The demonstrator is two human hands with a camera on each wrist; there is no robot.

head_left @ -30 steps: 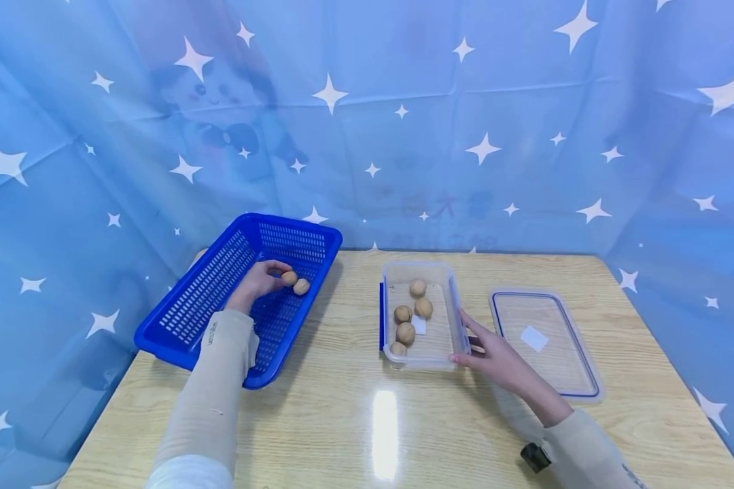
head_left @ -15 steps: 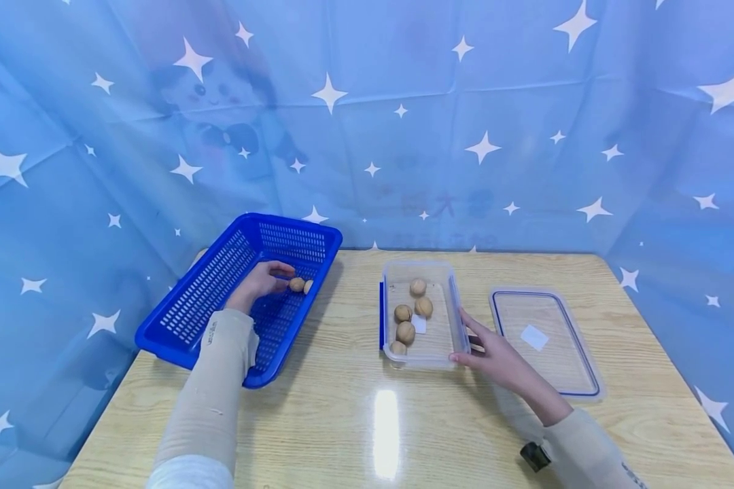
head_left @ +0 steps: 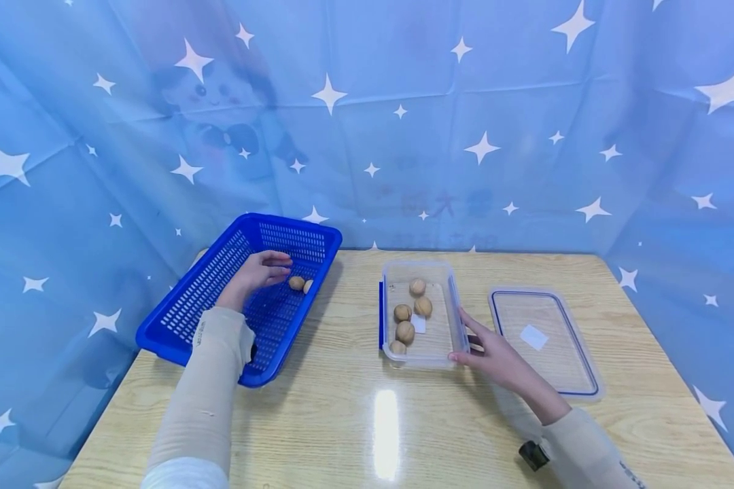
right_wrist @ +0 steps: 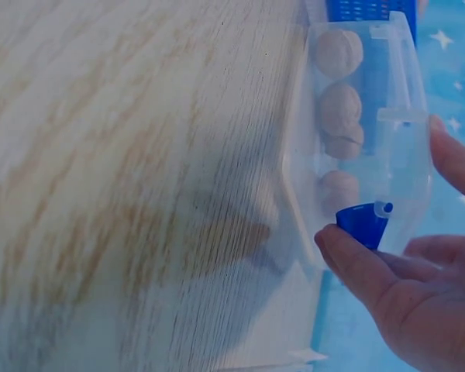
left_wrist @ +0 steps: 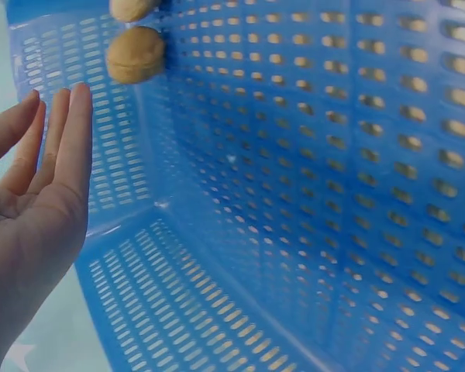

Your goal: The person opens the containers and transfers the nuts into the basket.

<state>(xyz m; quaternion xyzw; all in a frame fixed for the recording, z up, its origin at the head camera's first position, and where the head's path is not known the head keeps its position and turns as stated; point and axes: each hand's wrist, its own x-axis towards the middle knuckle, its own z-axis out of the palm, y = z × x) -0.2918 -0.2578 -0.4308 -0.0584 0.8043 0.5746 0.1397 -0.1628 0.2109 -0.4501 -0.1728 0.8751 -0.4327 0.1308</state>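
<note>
Inside the blue perforated basket [head_left: 275,375], my left hand [head_left: 254,273] hovers with fingers extended and holds nothing. Two walnuts [head_left: 296,283] lie in the basket just beyond its fingertips; the left wrist view shows a walnut [left_wrist: 136,56] apart from the hand. My right hand [head_left: 495,360] grips a clear plastic food container [head_left: 417,263] by its right side, near the front corner. Several walnuts [head_left: 406,332] rest in it, mostly toward its left side. In the right wrist view, one finger lies beside a blue latch [right_wrist: 363,225] of the container.
A clear lid [head_left: 544,367] with a blue seal lies flat on the wooden table [head_left: 318,428], right of the container. A blue curtain [head_left: 367,136] with white stars hangs behind and at both sides. Bare tabletop separates the basket from the container.
The two walnuts in the basket shifted a little right, away from my left hand. That hand then rose and drew back slightly. My right hand and the container stayed in place.
</note>
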